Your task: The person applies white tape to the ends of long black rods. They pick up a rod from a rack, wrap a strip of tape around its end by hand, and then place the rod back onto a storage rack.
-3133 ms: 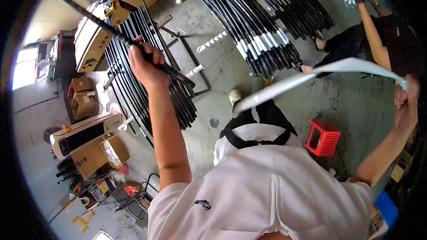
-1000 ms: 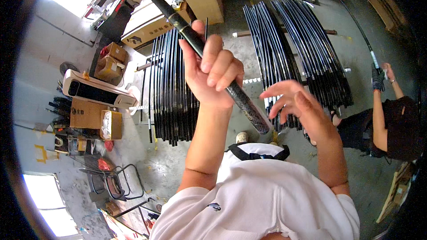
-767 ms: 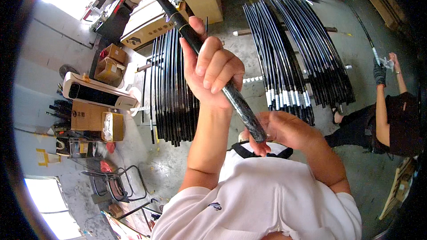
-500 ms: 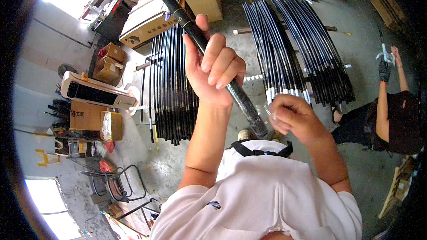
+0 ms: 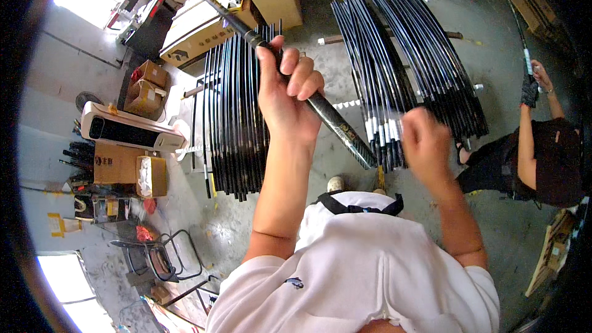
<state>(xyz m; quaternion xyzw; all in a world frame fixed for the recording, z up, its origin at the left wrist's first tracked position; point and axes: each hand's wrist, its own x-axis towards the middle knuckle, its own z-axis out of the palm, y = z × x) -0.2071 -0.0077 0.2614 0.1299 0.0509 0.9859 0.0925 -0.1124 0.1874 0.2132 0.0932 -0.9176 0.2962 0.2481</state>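
My left hand (image 5: 290,95) is closed round a black fishing rod (image 5: 339,126), which slants from the upper left down towards my waist. Its thicker lower end carries a patterned surface with a gold mark, and the thin end runs out past the top of the view. To the right of that lower end, apart from it, is my right hand (image 5: 427,148), blurred by motion with the fingers curled in. A faint pale smear lies beside those fingers; what they hold cannot be made out.
Black rods lie in rows on low supports: one batch (image 5: 237,117) at left, others (image 5: 376,68) (image 5: 435,61) ahead. A co-worker (image 5: 555,160) at right holds a rod. Left are a white appliance (image 5: 129,128), cartons (image 5: 117,161) and a chair (image 5: 161,259).
My right hand has moved right and up, away from the rod's lower end. The rod and left hand have shifted slightly left. The co-worker's rod now reaches higher in view.
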